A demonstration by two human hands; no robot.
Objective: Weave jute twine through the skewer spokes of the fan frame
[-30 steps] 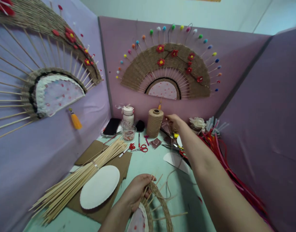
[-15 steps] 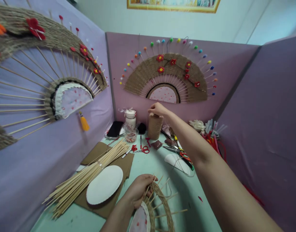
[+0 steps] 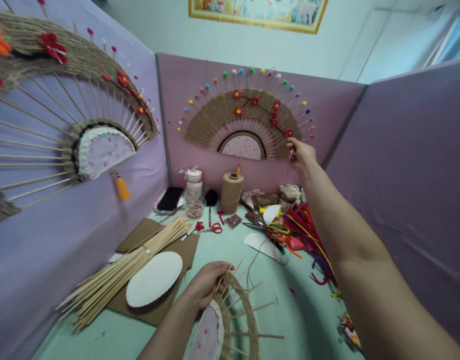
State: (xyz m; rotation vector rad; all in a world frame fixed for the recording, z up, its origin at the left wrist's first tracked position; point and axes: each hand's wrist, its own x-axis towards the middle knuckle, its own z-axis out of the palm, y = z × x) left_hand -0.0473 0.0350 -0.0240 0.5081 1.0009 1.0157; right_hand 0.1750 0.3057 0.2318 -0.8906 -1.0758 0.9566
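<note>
My left hand (image 3: 211, 285) grips the upper end of a small half-round woven fan (image 3: 248, 315) near the front of the table. Thin sticks radiate out through its twine bands, and a white spotted half-circle (image 3: 207, 332) forms its centre. A loose strand of twine (image 3: 254, 262) trails from the fan over the table. High at the right, my right hand (image 3: 303, 157) is held in the air before the large wall fan, its fingers pinched together. Whatever lies between those fingertips is too small to make out. A spool of brown twine (image 3: 232, 194) stands upright to its left.
A bundle of sticks (image 3: 140, 265) and a white oval plate (image 3: 155, 280) lie on brown cardboard (image 3: 188, 255) at left. Red scissors (image 3: 215, 228), a jar (image 3: 194, 185) and a phone (image 3: 170, 199) are farther back. Coloured pipe cleaners (image 3: 303, 225) crowd the right. Decorated fans hang on the partitions.
My right hand has moved from the top of the twine spool to the right and upward. My left hand still grips the small fan. The whole view has shifted slightly.
</note>
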